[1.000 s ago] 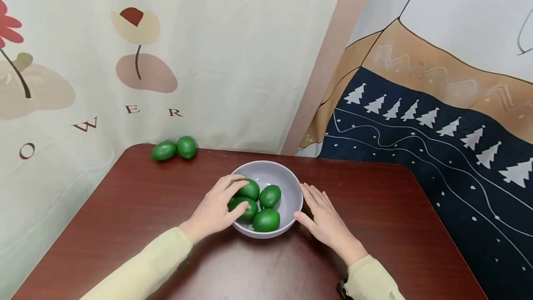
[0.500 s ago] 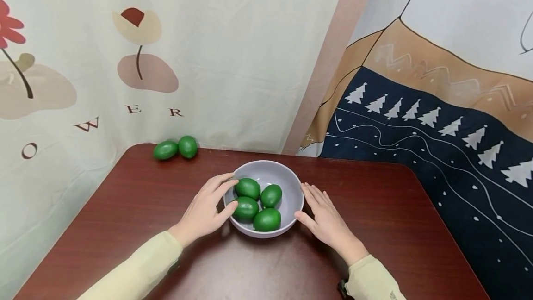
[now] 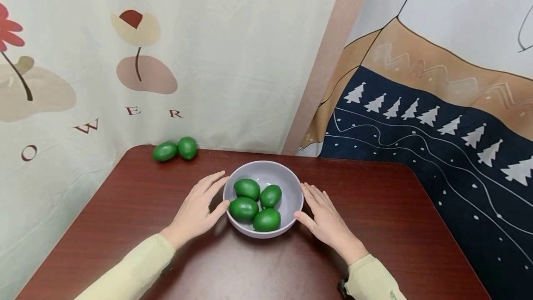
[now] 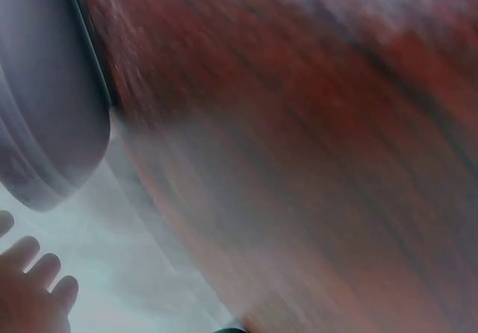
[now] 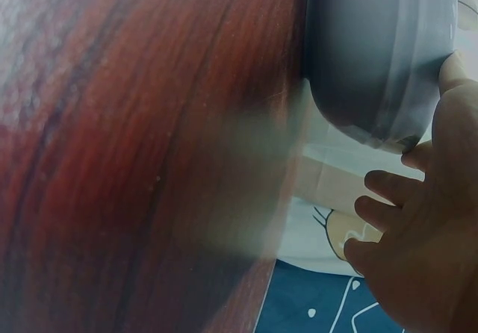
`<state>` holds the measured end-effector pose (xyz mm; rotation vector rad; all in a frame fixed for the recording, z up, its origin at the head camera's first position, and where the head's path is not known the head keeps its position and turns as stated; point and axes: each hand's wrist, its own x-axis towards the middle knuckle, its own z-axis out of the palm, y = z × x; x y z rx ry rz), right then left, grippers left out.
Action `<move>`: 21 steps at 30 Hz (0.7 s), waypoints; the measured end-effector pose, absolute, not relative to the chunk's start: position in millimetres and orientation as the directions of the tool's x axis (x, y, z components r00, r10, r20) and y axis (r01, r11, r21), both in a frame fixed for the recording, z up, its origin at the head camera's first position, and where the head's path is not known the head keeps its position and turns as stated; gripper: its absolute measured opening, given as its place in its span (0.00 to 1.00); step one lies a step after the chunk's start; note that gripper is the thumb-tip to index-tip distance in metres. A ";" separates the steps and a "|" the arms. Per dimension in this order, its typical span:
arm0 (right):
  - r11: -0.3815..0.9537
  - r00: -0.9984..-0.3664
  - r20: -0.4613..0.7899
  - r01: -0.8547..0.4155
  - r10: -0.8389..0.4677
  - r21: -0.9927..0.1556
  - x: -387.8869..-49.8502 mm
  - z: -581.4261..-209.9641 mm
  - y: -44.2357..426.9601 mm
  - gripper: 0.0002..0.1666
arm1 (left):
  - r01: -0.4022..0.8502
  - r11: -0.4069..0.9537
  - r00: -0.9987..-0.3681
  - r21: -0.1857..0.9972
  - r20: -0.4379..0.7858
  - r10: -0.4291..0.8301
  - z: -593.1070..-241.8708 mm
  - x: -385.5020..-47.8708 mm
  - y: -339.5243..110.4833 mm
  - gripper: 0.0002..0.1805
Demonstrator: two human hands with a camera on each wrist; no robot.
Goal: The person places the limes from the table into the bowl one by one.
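Observation:
A pale lavender bowl (image 3: 291,198) stands on the table, holding several green limes (image 3: 267,220). At its left side is my left hand (image 3: 195,209), fingers spread and fairly straight, with nothing in its grasp. The left wrist view shows a gap between the fingertips of this hand (image 4: 33,288) and the bowl wall (image 4: 52,86). My right hand (image 3: 329,223) rests against the right side of the bowl with extended fingers. In the right wrist view, the thumb and a finger of that hand (image 5: 433,213) touch the bowl (image 5: 373,57) near its rim.
Two more limes, one lying on its side (image 3: 165,151) and one beside it (image 3: 187,148), sit at the table's back left corner. The dark red wooden table (image 3: 374,226) meets a printed curtain (image 3: 233,82) behind it. A dark band (image 3: 343,287) shows at the right sleeve.
My left hand has drawn back leftward from over the limes to outside the bowl's left rim. The right hand, the bowl and the limes stay nearly where they were.

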<state>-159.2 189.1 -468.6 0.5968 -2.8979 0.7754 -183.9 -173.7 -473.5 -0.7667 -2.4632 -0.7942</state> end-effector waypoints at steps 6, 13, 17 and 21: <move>0.797 -0.920 0.176 -0.391 -0.350 -0.461 -158.8 -467.7 189.2 0.47 | 0.604 0.698 -0.760 0.384 0.542 0.359 -473.6 -185.9 -179.4 0.33; 0.794 -0.920 0.177 -0.392 -0.350 -0.465 -158.4 -467.8 189.0 0.47 | 0.566 0.722 -0.791 0.397 0.508 0.341 -477.2 -189.4 -186.6 0.33; 0.796 -0.920 0.170 -0.391 -0.354 -0.463 -158.6 -467.5 189.0 0.47 | 0.558 0.728 -0.798 0.398 0.498 0.340 -479.2 -190.5 -191.1 0.33; 0.799 -0.924 0.155 -0.380 -0.349 -0.466 -159.1 -467.4 189.2 0.48 | 0.553 0.736 -0.801 0.391 0.493 0.340 -480.8 -193.1 -195.6 0.33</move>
